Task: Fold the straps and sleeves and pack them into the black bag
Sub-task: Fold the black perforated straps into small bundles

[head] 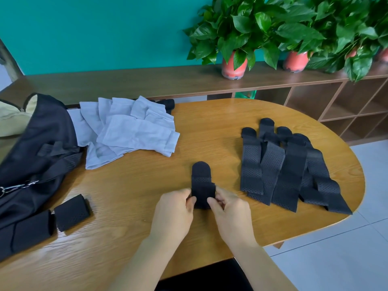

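We pinch a folded black strap [203, 189] between our left hand [175, 213] and right hand [228, 214]; the black bag [35, 156] lies far left of them, loose straps [289, 171] just right.

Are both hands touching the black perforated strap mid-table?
Touching. Head view shows left hand and right hand pinching the black perforated strap at its near end.

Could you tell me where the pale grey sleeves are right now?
In the head view, the pale grey sleeves lie piled far left on the table, beside the black bag, well left of the unfolded straps.
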A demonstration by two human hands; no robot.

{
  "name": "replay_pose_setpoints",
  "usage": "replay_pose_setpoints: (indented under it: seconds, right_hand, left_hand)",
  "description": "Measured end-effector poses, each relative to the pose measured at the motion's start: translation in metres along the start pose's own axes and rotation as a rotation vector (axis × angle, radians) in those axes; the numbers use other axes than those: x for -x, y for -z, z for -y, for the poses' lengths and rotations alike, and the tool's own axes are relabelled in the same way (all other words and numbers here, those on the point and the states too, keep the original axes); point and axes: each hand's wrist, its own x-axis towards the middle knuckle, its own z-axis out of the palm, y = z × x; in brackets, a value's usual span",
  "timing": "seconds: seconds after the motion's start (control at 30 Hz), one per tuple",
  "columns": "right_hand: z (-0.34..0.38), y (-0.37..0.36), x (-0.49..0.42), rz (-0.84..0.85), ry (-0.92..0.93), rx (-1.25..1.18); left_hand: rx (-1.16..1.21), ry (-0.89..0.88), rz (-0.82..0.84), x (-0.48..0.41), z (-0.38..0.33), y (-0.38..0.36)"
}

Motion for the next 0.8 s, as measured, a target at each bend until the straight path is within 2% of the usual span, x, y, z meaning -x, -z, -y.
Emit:
replay_pose_setpoints:
  seconds: [0.37, 0.43, 0.53, 0.63, 0.8]
  right_hand:
    - [-0.002, -0.004, -0.011, -0.032, -0.039, 0.037]
    - [-0.004, -0.001, -0.008, -0.067, -0.015, 0.059]
    - [-0.010, 0.001, -0.006, -0.125, 0.138, 0.130]
    - [-0.017, -0.004, -0.003, -0.011, 0.248, 0.195]
    - [-0.019, -0.008, -0.003, 0.103, 0.275, 0.287]
  left_hand:
    - [0.019, -0.051, -0.074, -0.008, 0.010, -0.006]
    - [-0.061, -0.100, -0.137, -0.004, 0.012, -0.005]
    - [-0.076, -0.275, -0.202, 0.001, 0.013, -0.008]
    - [-0.136, -0.437, -0.094, 0.002, 0.020, -0.019]
    - [-0.103, -0.372, 0.054, 0.001, 0.025, -0.022]
